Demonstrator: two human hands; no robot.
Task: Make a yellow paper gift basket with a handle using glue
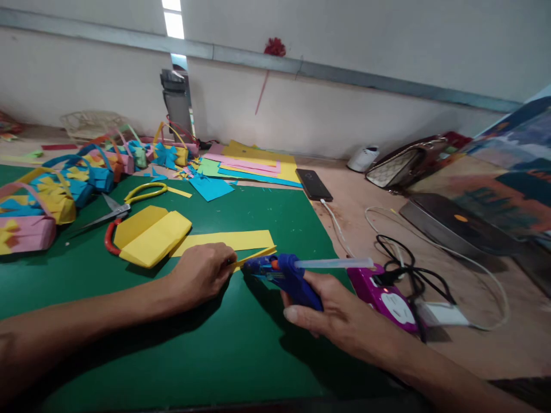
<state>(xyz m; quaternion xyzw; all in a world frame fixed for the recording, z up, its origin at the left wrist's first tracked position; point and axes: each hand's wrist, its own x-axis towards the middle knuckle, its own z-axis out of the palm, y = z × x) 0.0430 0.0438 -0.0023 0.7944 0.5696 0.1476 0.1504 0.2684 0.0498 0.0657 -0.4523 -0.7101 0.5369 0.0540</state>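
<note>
My left hand (204,272) is closed on a narrow folded yellow paper strip (257,254), whose free end points right. In my right hand (333,307) is a blue hot glue gun (297,281), with a clear glue stick (336,263) jutting from its back. The gun's nozzle is at the strip, close to my left fingers; whether they touch I cannot tell. Behind my left hand lies a wider yellow paper strip (228,240). A folded yellow paper piece (157,241) rests to the left, beside scissors (116,211) with open blades and yellow and red handles.
Several small paper baskets (55,198) line the left side of the green mat (206,350). Coloured paper sheets (253,166) and scraps are at the back. To the right are a phone (314,184), a purple power strip (385,301), cables and a handbag (400,163).
</note>
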